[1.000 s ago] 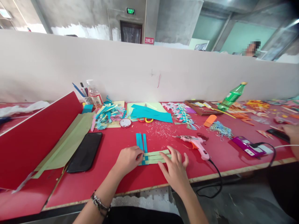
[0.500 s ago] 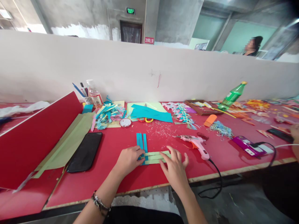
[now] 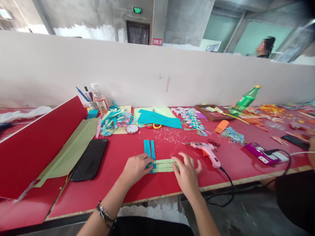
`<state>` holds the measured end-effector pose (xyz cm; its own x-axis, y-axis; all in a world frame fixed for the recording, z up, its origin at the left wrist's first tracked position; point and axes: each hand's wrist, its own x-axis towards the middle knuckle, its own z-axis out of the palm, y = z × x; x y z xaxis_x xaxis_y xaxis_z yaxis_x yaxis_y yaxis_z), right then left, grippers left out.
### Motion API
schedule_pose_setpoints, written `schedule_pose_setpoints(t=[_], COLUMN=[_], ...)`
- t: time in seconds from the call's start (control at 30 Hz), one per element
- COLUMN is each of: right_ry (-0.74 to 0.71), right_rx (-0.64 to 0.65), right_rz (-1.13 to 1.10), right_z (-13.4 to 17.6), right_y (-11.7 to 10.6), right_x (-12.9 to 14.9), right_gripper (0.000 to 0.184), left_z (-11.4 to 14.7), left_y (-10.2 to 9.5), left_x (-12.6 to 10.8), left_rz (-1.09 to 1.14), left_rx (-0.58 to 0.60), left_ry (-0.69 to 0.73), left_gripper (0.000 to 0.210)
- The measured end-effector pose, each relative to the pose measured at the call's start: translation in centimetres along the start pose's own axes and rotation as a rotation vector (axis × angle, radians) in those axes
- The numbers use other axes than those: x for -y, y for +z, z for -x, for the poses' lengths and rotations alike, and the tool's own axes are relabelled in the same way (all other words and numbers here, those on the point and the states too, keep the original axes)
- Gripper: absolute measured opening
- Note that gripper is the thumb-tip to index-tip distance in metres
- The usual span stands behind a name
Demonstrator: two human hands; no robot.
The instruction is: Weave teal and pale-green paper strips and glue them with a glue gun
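Blue paper strips lie upright on the red table and cross pale green paper strips that run sideways. My left hand is closed over the crossing, its thumb and fingertips pressing the strips together. At the right ends of the green strips, my right hand grips them between thumb and index finger, with its other fingers raised and bent. The exact weave beneath my left fingers is hidden. A pink glue gun lies right of my right hand.
A black phone and green paper sheets lie at left beside a red board. Behind are paper scraps, a tape roll and blue paper. Rightward stand a green bottle and purple device.
My right hand has shifted slightly to the right along the green strips, its thumb and index finger now closer together at their ends. My left hand stays over the crossing.
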<state>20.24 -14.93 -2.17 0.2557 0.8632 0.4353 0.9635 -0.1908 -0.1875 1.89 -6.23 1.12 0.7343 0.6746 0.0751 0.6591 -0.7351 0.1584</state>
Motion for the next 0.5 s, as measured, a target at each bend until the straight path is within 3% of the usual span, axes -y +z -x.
schedule_pose_setpoints(t=[0.5], right_ry=[0.034], right_rx=[-0.015], right_rz=[-0.076], right_z=[-0.21], right_y=[0.29], right_x=[0.13], right_gripper=[0.014], left_z=[0.04], left_y=[0.32], left_x=[0.1], left_rz=[-0.005], left_rx=[-0.025], left_ry=[-0.004], left_gripper=[0.017])
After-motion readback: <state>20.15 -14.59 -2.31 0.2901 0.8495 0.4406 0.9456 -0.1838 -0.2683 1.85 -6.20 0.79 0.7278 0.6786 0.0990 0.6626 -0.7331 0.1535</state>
